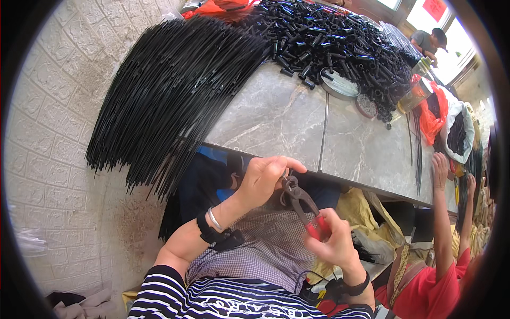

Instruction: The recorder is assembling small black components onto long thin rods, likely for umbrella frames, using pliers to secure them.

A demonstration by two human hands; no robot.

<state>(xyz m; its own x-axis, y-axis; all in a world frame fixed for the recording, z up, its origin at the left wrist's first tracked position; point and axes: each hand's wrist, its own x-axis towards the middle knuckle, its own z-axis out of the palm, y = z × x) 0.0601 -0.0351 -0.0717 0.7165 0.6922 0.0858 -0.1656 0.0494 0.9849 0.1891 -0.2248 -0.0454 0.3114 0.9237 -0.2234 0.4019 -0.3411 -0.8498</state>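
The right hand [332, 239] was closed round the red handles of the dark steel pliers [300, 202]. The left hand's fingers [281, 167] pinched something small at the plier nose, probably a black piece; they risked a nip there.

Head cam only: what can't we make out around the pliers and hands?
- Head view: jaws of the red-handled metal pliers sit behind the left hand; any piece gripped is hidden.
- Right hand covers the handles' ends.
- Black short tubes piled on the grey marble table: too small to count.
- Co-worker's hand: blurred at the rim.
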